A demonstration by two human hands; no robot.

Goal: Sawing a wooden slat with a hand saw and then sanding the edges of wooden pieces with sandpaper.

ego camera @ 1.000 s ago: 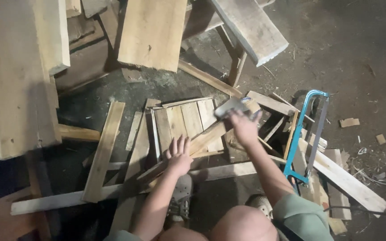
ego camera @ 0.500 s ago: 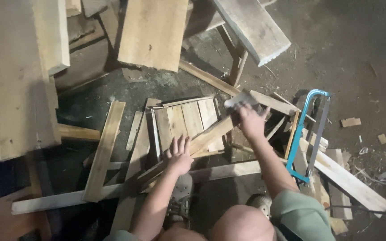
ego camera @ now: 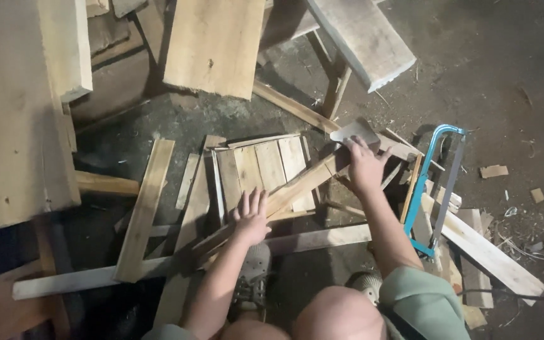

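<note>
My left hand lies flat, fingers spread, pressing on a long diagonal wooden slat. The slat lies across a small panel of joined slats on the floor. My right hand is at the slat's far upper end, gripping a flat grey piece whose kind I cannot tell. Both forearms reach forward from my bent knees at the bottom of the view.
A blue-framed hacksaw lies on planks just right of my right arm. Loose slats and a long pale batten lie around the panel. Large boards and a wooden bench stand beyond, over a dark, littered floor.
My right hand and the grey piece have shifted a little to the right and away along the slat's end. My left hand has stayed pressed on the slat.
</note>
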